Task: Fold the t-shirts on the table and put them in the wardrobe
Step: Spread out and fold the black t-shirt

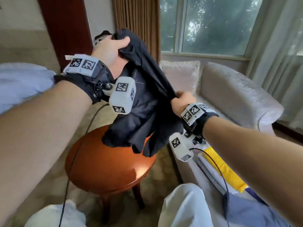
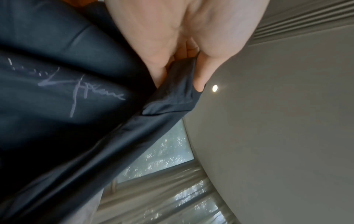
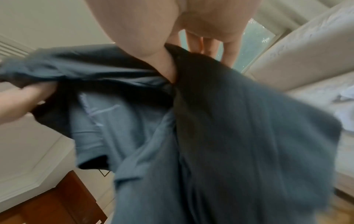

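- The pale sofa (image 1: 232, 95) fills the right of my view, under the window (image 1: 211, 25).
- The round wooden table (image 1: 105, 169) stands beside it, its top bare where I can see it.
- A dark t-shirt (image 1: 139, 112) hangs in the air above the table, stretched between both hands.
- My left hand (image 1: 111, 48), raised, grips one bunched edge.
- My right hand (image 1: 182, 100), lower, has its fingers curled tight round another edge.

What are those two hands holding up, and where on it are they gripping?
One dark t-shirt, held above the round table. The left hand grips a bunched upper edge; the right hand pinches another edge lower down.
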Tool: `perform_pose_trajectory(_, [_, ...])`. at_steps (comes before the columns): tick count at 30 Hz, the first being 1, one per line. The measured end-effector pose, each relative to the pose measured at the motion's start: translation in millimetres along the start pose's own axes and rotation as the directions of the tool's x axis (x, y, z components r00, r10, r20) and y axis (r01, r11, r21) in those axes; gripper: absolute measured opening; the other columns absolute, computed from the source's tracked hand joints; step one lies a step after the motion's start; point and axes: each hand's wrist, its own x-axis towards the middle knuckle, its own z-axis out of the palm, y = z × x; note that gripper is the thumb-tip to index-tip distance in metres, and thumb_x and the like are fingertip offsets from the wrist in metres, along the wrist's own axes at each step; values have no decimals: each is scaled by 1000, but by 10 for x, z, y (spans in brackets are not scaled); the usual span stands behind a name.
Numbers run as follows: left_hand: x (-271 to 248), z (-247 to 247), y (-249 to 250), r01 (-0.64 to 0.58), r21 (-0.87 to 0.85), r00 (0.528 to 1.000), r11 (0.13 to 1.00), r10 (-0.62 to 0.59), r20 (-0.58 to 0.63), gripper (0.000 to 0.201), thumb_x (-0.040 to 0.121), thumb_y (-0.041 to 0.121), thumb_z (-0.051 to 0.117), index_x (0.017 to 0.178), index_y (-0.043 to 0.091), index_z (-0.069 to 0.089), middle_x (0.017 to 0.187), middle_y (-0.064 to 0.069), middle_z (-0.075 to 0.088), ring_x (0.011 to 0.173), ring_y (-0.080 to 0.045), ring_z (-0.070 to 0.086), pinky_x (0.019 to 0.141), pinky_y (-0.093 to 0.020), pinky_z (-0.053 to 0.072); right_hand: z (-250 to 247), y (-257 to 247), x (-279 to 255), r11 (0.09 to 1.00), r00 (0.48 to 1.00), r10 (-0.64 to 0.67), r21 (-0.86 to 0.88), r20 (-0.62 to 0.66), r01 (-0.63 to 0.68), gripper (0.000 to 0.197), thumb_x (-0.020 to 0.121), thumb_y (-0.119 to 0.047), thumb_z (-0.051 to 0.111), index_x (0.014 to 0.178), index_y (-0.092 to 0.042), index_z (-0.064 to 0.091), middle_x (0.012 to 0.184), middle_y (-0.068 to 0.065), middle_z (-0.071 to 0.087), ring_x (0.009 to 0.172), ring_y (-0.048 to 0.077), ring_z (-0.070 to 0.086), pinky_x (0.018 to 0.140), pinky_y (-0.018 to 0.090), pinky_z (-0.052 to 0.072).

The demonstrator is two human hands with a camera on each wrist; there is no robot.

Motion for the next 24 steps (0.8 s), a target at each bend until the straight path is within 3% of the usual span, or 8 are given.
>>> perform_pose_trajectory(3, [99, -314, 451, -59, 151, 995, 987, 70, -68, 33, 99, 14, 55, 124, -8, 52, 84, -8, 74, 70, -15, 73, 60, -26, 58, 384, -162, 34, 1000, 996, -10, -7, 91, 11, 38, 87, -15, 47, 121, -22, 63, 96, 6, 64, 79, 24, 55, 74, 24, 42])
perform_pose_trajectory(6, [171, -662, 681, -66, 140, 987, 988, 86, -138, 44, 96, 17, 60, 131, -8, 51, 108, -19, 67, 85, -26, 73, 69, -36, 60, 779, -410, 71, 999, 994, -35, -8, 108, 36, 35, 94, -29, 50, 125, -16, 61, 104, 6, 64, 95, 25, 59, 81, 27, 42])
perform_pose_trajectory(8, [178, -887, 679, -46, 118, 984, 992, 66, -164, 31, 99, 16, 55, 118, -8, 56, 99, -18, 71, 85, -27, 73, 78, -41, 58, 972, -598, 52, 1000, 994, 3, -20, 114, -1, 39, 99, -35, 48, 127, -11, 60, 120, 13, 63, 112, 32, 58, 88, 28, 40])
perform_pose_trajectory(11, [197, -1276, 400, -2, 6, 978, 1000, 3, -207, 19, 99, 9, 53, 108, -6, 58, 87, -15, 71, 66, -20, 72, 60, -32, 58, 1249, -765, 99, 998, 991, 57, 17, 124, -59, 47, 100, -40, 45, 128, -4, 58, 132, 18, 58, 122, 36, 52, 100, 31, 37])
perform_pose_trajectory(13, [187, -1546, 126, 17, -79, 968, 997, -36, -247, 20, 96, 5, 57, 113, -5, 60, 95, -17, 70, 72, -24, 72, 60, -32, 58, 1451, -820, 141, 998, 991, 60, 11, 123, -62, 47, 100, -42, 45, 128, -6, 59, 132, 18, 58, 123, 35, 51, 102, 32, 35])
perform_pose_trajectory(16, [161, -1902, -216, 56, -156, 946, 986, -102, -306, 10, 95, 2, 57, 102, 1, 64, 83, -10, 74, 72, -22, 72, 59, -31, 58, 1667, -841, 219, 995, 985, 87, 38, 148, -94, 47, 100, -40, 46, 124, -3, 61, 126, 18, 61, 121, 33, 54, 99, 33, 39])
perform_pose_trajectory(20, [144, -2184, -487, 121, -192, 926, 974, -180, -332, 36, 95, 5, 58, 130, -1, 56, 122, -20, 64, 107, -33, 65, 82, -44, 58, 1755, -812, 307, 985, 963, 163, 14, 215, -170, 56, 99, -45, 42, 124, 3, 58, 126, 21, 60, 118, 33, 56, 96, 36, 43])
perform_pose_trajectory(24, [208, -2296, -474, 90, -177, 935, 980, -144, -325, 19, 97, 4, 55, 115, 3, 61, 109, -14, 67, 97, -28, 67, 68, -35, 60, 1849, -708, 388, 965, 933, 247, 19, 260, -261, 96, 80, -84, 31, 137, -9, 51, 132, 13, 56, 124, 28, 51, 107, 37, 37])
